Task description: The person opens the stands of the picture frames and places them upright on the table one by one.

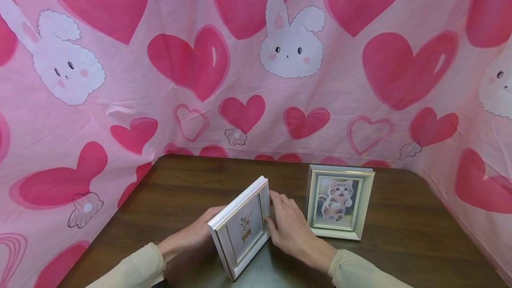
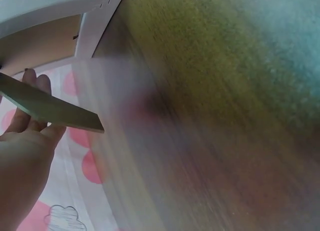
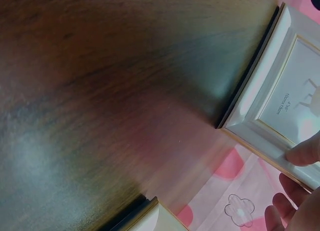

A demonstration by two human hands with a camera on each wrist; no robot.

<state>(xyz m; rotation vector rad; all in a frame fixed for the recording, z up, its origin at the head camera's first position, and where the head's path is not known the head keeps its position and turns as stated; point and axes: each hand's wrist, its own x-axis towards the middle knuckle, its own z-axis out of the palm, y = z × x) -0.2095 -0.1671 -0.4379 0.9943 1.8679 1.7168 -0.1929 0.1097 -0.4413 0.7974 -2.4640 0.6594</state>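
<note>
A white photo frame (image 1: 245,230) with gold trim and a plant picture is tilted above the wooden table, between both hands. Behind it, my left hand (image 1: 196,232) is partly hidden. The left wrist view shows that hand's fingers and thumb around the flat support leg (image 2: 55,108) at the frame's back. My right hand (image 1: 294,230) pinches the opposite side edge. In the right wrist view its thumb (image 3: 306,152) presses on the front border, and the other fingers lie behind. Whether the frame's lower edge touches the table is unclear.
A second photo frame (image 1: 366,206), pale with a gold inner line and a kitten picture, stands upright to the right of my right hand. The dark brown table (image 1: 180,181) ends at a pink cloth (image 1: 248,83) with hearts and rabbits, which hangs behind and at both sides.
</note>
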